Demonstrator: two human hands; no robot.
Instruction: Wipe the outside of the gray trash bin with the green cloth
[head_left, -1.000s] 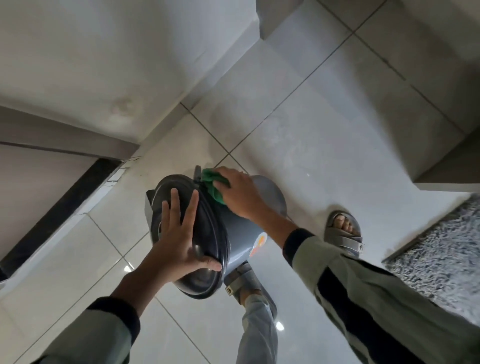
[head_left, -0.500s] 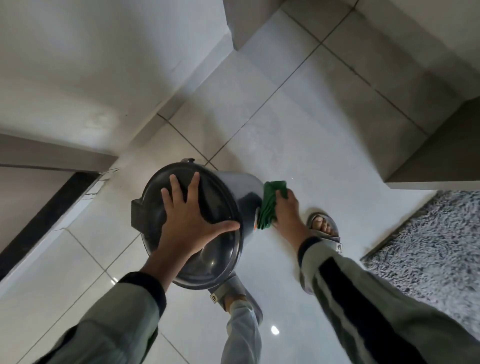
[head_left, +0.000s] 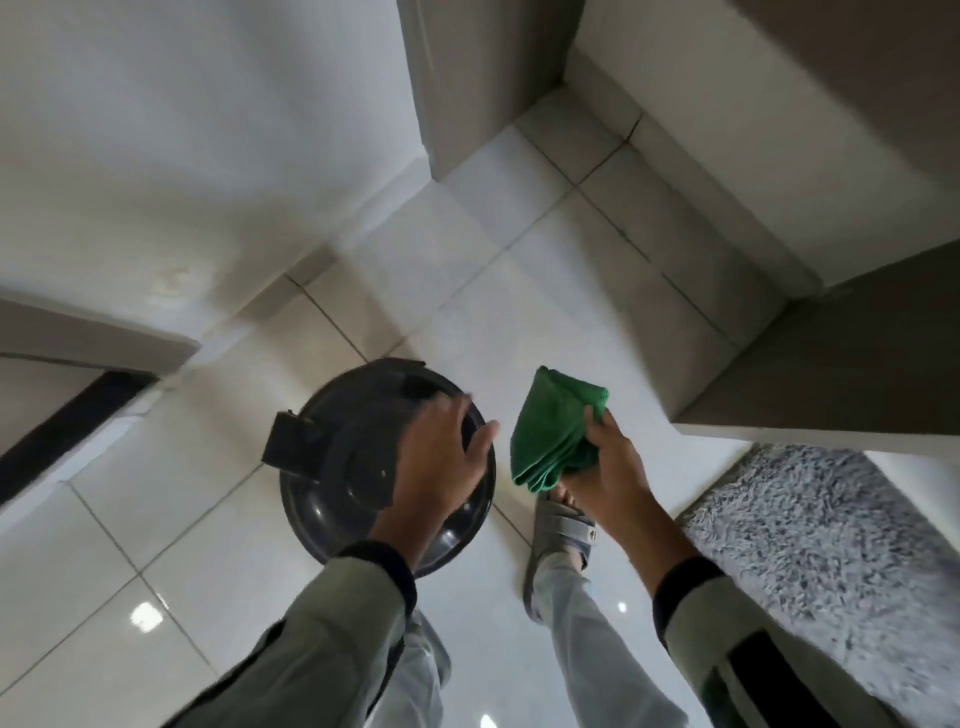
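The gray trash bin (head_left: 343, 467) stands upright on the tiled floor, seen from above, so its dark round lid fills most of what shows. My left hand (head_left: 441, 467) lies over the right part of the lid, blurred, with fingers apart and bent toward the rim. My right hand (head_left: 608, 467) holds the folded green cloth (head_left: 550, 431) in the air just right of the bin. The cloth hangs clear of the bin's wall, which the lid mostly hides.
My sandalled foot (head_left: 563, 540) stands right of the bin, under the cloth. A shaggy gray rug (head_left: 831, 545) lies at the right. A white wall (head_left: 208, 156) runs behind the bin, and a brown cabinet edge (head_left: 831, 364) juts in from the right.
The bin went from tilted to upright. My right hand wiped down its side, then lifted the cloth away to the right. My left hand slid toward the lid's right rim.
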